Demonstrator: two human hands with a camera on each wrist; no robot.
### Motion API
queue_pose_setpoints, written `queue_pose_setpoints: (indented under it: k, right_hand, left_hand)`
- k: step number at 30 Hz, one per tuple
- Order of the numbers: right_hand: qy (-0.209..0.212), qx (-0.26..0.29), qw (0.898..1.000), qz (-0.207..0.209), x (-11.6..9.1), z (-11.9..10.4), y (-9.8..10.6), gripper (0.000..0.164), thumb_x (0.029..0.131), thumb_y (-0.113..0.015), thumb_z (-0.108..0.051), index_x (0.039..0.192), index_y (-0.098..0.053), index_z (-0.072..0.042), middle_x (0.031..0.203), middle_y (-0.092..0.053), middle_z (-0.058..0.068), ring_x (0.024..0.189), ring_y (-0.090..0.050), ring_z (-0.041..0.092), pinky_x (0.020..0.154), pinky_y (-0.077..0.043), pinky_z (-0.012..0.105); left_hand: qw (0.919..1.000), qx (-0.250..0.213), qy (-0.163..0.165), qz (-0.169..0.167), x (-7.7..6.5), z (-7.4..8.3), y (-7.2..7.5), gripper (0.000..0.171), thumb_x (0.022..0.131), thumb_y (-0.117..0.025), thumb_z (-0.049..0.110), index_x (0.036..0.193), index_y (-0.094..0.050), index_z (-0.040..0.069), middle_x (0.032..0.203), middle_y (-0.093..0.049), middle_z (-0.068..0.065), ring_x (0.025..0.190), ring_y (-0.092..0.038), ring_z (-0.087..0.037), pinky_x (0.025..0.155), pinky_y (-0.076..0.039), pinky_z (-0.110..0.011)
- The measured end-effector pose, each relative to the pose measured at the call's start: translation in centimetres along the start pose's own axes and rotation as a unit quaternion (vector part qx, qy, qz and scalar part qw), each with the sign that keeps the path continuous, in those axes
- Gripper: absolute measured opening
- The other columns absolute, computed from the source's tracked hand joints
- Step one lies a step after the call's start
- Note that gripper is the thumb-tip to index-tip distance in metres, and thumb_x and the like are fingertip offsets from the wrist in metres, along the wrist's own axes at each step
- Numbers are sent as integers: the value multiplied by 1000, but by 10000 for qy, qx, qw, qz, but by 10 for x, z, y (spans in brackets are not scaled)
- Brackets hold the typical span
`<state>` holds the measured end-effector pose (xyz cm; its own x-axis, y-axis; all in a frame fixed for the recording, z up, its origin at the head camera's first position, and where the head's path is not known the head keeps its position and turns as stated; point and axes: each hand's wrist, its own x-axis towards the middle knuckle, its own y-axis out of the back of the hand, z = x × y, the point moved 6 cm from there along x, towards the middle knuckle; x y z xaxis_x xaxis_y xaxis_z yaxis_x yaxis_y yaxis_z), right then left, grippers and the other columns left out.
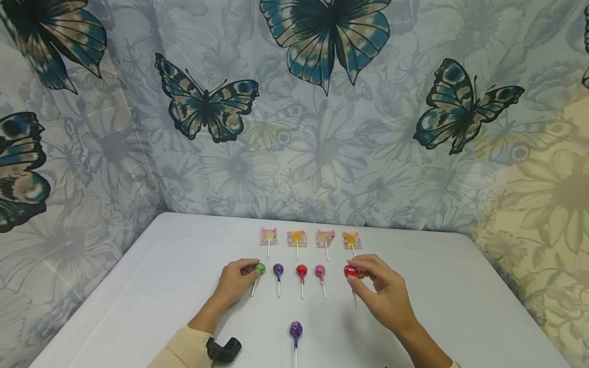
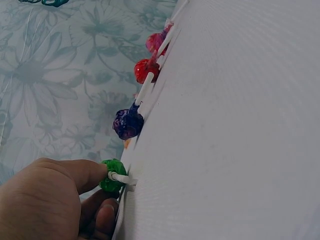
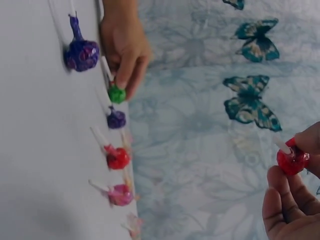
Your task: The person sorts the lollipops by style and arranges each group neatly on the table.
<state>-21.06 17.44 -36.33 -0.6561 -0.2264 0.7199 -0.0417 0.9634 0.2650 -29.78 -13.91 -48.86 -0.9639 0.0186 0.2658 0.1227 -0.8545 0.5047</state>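
Observation:
My left hand (image 1: 236, 282) pinches the head of a green lollipop (image 2: 114, 175) at the left end of the middle row, its white stick slanting toward me. On the right, my right hand (image 1: 384, 291) holds a red lollipop (image 3: 292, 161) by its wrapped head between thumb and fingers, above the table in the right wrist view. Between the hands lie a purple lollipop (image 1: 278, 270), a red lollipop (image 1: 301, 271) and a pink lollipop (image 1: 320, 272), sticks toward me. Nearer the front edge lies another purple lollipop (image 1: 296, 329).
Behind them, a row of flat lollipops in clear printed wrappers, such as the leftmost one (image 1: 269, 236) and the rightmost one (image 1: 352, 240), lies near the back edge of the white table (image 1: 184, 245). A butterfly-patterned cloth (image 1: 322, 153) hangs behind and beside the table.

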Motion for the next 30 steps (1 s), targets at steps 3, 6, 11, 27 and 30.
queue_pose_setpoints:
  k: [3,6,11,27,30]
  right_hand:
    - [-170,-76,9998,6,3,10,2,35,77,-66,22,109,-66,7,103,-59,20,86,-58,18,75,-50,23]
    - [-295,-178,9994,46,5,21,2,33,78,-67,20,109,-66,7,104,-59,19,85,-58,18,75,-50,22]
    - [-489,-387,9979,177,8,37,1,33,77,-67,21,107,-67,7,101,-62,18,83,-60,19,75,-50,21]
    - [-1518,-799,9851,97,11,63,-9,25,80,-67,15,104,-67,8,100,-63,23,81,-65,32,70,-53,28]
    - [-1907,-790,9784,125,5,84,-9,25,82,-69,12,105,-69,5,100,-65,18,81,-65,28,69,-53,27]
  left_hand:
    - [10000,-9,3,12,0,0,0,26,84,-71,4,110,-72,2,82,-63,2,73,-54,-13,63,-47,-26]
    - [10000,-17,-33,6,1,0,1,26,85,-71,4,110,-71,1,82,-63,1,73,-54,-14,63,-47,-26]
    - [10000,-51,6,1,0,1,1,25,84,-71,3,110,-71,1,82,-63,2,73,-54,-13,63,-47,-26]
    - [10000,-77,5,-40,-1,1,1,26,85,-71,5,111,-71,0,82,-63,1,73,-54,-14,63,-47,-26]
    - [9999,-100,-18,-38,-1,1,1,26,85,-71,4,110,-71,0,82,-63,1,72,-54,-14,63,-47,-26]
